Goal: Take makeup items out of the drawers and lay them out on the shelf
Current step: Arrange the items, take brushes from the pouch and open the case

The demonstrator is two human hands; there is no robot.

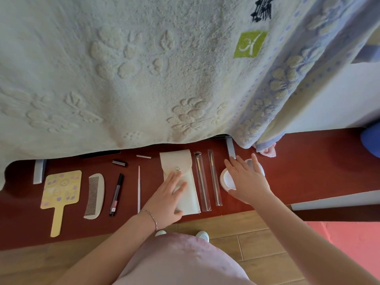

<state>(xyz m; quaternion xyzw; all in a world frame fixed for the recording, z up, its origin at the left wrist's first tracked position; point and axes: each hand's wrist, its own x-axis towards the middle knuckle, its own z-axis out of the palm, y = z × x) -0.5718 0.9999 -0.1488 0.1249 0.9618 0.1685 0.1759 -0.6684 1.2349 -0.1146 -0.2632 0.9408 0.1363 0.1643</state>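
Makeup items lie in a row on the dark red shelf (308, 171). From the left: a yellow hand mirror (59, 192), a white comb (94, 195), a black pen-like liner (116, 194), a thin pink stick (139, 188), a white snap pouch (181, 173), two brushes in clear sleeves (202, 182), and a round white compact (225, 178). A small dark tube (119, 162) lies farther back. My left hand (167, 200) rests flat on the pouch, fingers apart. My right hand (247, 181) lies spread over the compact, hiding most of it.
A large pale towel (144, 68) hangs over the back of the shelf and hides what is behind it. A blue-patterned towel (283, 89) hangs at the right. Wooden floor (236, 229) and my slippers lie below the shelf's front edge.
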